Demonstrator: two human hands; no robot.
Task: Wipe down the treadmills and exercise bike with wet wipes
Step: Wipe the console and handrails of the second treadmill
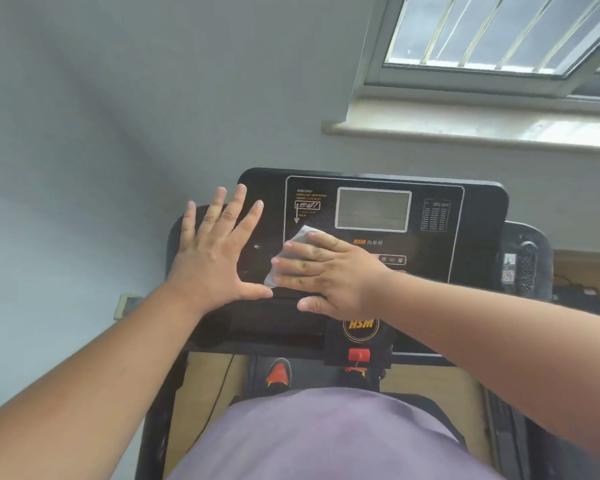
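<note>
While right hand [329, 275] presses a wet wipe [293, 249] flat on treadmill console [478, 237], fingers straight & together, wipe sits at 8 o'clock from the display [373, 209]. Left hand [215, 254] rests at console's 9 o'clock edge, fingers spread apart.

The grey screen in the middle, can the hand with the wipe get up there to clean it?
Probably yes. The right hand presses the wipe flat on the panel just below and left of the screen, and nothing lies between them.
</note>
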